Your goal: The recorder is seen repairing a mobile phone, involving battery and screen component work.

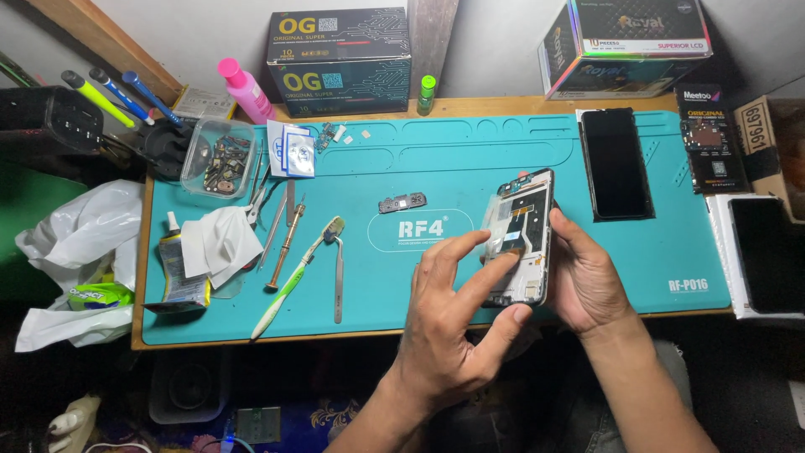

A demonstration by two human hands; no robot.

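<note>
A clear plastic tub (220, 158) sits well to the left of the opened phone (521, 237), near the back of the teal mat (419, 285) that covers the worktop (495, 106); it holds a jumble of small metal and dark parts, too small to tell apart. Behind the tub, a dark holder (50, 117) carries several pens — one yellow-green, others blue.

The opened phone is held tilted above the mat's right-centre, its back off and its inner frame and boards showing. The right hand (587, 277) cups it from the right side, fingers wrapped behind the frame and the thumb lying along its right edge — a closed hold on the phone. The left hand (449, 323) comes in from below and to the left, palm turned toward the camera; its fingers (496, 270) are spread and stretched out, with the fingertips pressing on the phone's lower inner face and the thumb under its bottom edge, so it touches rather than clasps.

Left of the phone lie a small dark part (402, 202), tweezers (338, 281), a toothbrush (298, 277), a screwdriver (283, 250) and a crumpled white tissue (220, 242). Right of the phone, a dark screen panel (616, 164) lies flat on the mat.
</note>
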